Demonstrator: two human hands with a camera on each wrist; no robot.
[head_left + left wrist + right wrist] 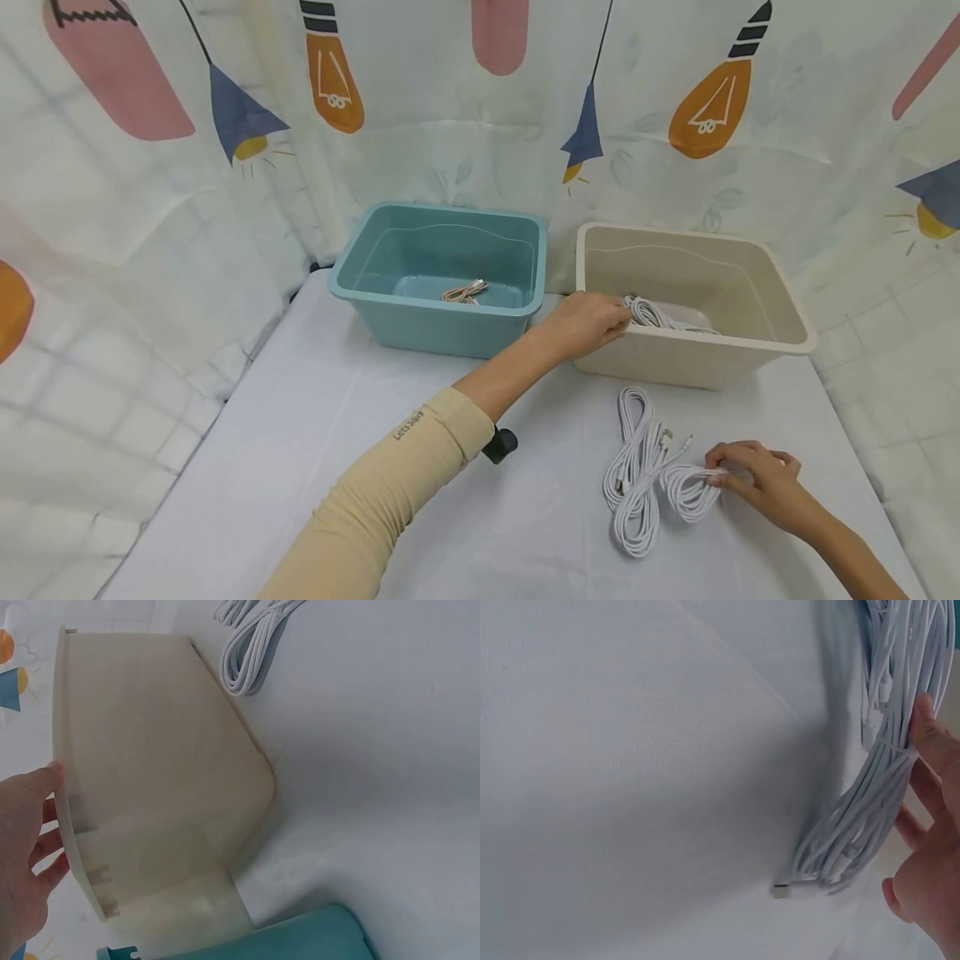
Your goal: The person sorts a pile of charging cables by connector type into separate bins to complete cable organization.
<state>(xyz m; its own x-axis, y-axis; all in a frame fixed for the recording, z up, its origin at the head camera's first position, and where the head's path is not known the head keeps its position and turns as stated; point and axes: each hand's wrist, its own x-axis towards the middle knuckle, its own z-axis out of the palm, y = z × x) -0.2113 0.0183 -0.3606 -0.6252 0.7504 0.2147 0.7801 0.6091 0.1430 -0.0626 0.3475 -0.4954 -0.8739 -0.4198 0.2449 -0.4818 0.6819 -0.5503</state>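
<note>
My left hand (587,323) is at the near left corner of the beige bin (697,358). In the left wrist view that hand (22,855) grips the bin's rim (63,750), its fingers partly hidden behind it. Just inside the bin lies a white cable coil (649,313) close to those fingertips. On the table, my right hand (765,485) pinches a coiled white cable (692,492). The right wrist view shows the thumb and fingers around this bundle (862,802), with a USB plug (781,891) sticking out at its lower end.
More coiled white cables (636,475) lie left of the right hand. A teal bin (442,329) stands left of the beige one, holding a tan cable (466,292). A small black object (501,445) shows beside the left sleeve (397,483). A patterned curtain (480,150) hangs behind the bins.
</note>
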